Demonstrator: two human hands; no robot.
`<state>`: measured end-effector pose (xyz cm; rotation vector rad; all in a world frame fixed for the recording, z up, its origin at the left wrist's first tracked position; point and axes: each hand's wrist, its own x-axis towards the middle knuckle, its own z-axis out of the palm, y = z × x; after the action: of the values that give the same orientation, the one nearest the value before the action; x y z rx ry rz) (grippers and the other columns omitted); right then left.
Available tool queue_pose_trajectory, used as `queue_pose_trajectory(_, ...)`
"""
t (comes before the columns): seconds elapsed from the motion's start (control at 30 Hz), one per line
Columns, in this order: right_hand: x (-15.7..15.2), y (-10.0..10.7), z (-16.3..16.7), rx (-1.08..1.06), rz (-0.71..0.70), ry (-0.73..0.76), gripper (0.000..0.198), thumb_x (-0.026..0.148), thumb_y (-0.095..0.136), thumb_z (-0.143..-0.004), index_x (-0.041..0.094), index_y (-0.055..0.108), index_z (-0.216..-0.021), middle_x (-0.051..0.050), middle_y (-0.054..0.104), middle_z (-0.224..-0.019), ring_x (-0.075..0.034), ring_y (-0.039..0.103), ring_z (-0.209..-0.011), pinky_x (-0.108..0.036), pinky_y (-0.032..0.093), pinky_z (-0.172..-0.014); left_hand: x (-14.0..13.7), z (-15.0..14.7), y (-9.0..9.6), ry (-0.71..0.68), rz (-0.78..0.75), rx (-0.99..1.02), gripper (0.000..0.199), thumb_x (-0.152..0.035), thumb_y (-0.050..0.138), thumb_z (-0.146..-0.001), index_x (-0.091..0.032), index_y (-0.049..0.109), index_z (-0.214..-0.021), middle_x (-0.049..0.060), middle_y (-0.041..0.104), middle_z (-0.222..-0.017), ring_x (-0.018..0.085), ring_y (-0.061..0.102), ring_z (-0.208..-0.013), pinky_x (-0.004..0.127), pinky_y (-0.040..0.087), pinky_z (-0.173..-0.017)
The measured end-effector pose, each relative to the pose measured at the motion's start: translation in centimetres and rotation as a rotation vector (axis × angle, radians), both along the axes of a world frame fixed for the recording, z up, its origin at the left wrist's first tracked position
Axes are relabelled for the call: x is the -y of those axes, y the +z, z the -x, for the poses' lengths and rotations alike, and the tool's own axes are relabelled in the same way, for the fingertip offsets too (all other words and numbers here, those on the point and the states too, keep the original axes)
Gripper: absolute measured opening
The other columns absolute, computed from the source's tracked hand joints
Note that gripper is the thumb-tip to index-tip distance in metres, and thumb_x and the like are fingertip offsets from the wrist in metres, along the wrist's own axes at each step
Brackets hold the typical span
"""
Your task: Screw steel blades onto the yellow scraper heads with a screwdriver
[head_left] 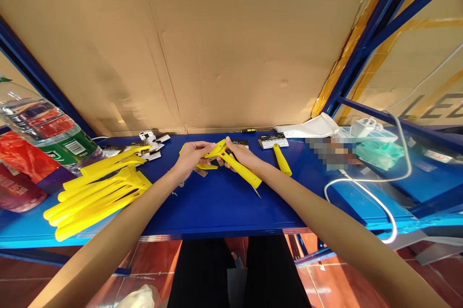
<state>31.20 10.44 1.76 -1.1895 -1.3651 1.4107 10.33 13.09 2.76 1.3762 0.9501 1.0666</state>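
A glossy blue surface point(224, 214) carries smooth yellow plastic tools point(103, 191) heaped near its left edge. Over its middle, a single tool point(241, 170) slants, its rounded handle toward the front edge, its flared head pinched by left hand point(191, 156) and right hand point(240, 153). A slim screwdriver point(248, 130) lies near the back edge.

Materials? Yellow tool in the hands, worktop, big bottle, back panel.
Held yellow tool: likely molded plastic; smooth, slightly glossy, evenly colored.
Worktop: probably painted metal; glossy blue with reflections, though coated board is possible.
Bottle: likely clear plastic, shiny; see-through, ribbed wall.
Back panel: apparently cardboard; mostly matte brown, creased.
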Motion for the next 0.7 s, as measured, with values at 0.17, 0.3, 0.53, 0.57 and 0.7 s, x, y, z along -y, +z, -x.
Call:
queue_pose_trajectory(0.17,0.9,0.8,0.8,-0.210,0.100,0.008,0.036,0.049,0.088,-0.102,0.017,0.074,-0.089,-0.004,0.079,-0.079,-0.010,0.062,-0.052,-0.020,0.047,-0.046,0.5,-0.2,0.2,-0.003,-0.066,-0.028,0.064,-0.072,0.103,-0.066,-0.017,0.092,-0.096,0.011,0.084,-0.096,0.017,0.070,-0.075,0.027,0.061,-0.058)
queue_pose_trajectory(0.3,1.3,0.9,1.1,-0.230,0.067,0.000,0.047,0.056,0.098,-0.089,0.016,0.073,-0.083,-0.003,0.077,-0.077,-0.009,0.061,-0.050,-0.022,0.046,-0.047,0.5,-0.3,0.0,0.016,-0.131,-0.037,0.063,-0.074,0.100,-0.069,-0.019,0.093,-0.097,0.010,0.084,-0.094,0.019,0.071,-0.075,0.027,0.057,-0.055)
queue_pose_trajectory(0.53,1.2,0.6,1.0,-0.231,0.008,0.008,0.056,0.065,0.101,-0.079,0.018,0.072,-0.087,-0.003,0.077,-0.076,-0.010,0.062,-0.050,-0.023,0.047,-0.049,0.6,-0.3,0.1,0.033,-0.135,-0.040,0.061,-0.073,0.099,-0.071,-0.019,0.092,-0.098,0.010,0.084,-0.092,0.020,0.070,-0.075,0.026,0.053,-0.054)
queue_pose_trajectory(0.57,1.2,0.5,1.0,-0.238,0.000,0.009,0.056,0.065,0.101,-0.078,0.018,0.072,-0.089,-0.002,0.077,-0.076,-0.011,0.062,-0.050,-0.023,0.047,-0.049,0.7,-0.3,0.2,0.029,-0.133,-0.035,0.061,-0.073,0.099,-0.072,-0.019,0.092,-0.099,0.010,0.084,-0.092,0.020,0.070,-0.075,0.026,0.053,-0.054)
queue_pose_trajectory(0.7,1.3,0.3,1.0,-0.266,-0.022,-0.006,0.056,0.066,0.098,-0.080,0.018,0.072,-0.093,-0.001,0.078,-0.078,-0.011,0.062,-0.050,-0.024,0.049,-0.049,0.9,-0.3,0.6,0.014,-0.126,0.003,0.059,-0.072,0.098,-0.076,-0.019,0.091,-0.101,0.010,0.084,-0.095,0.021,0.071,-0.077,0.027,0.054,-0.054)
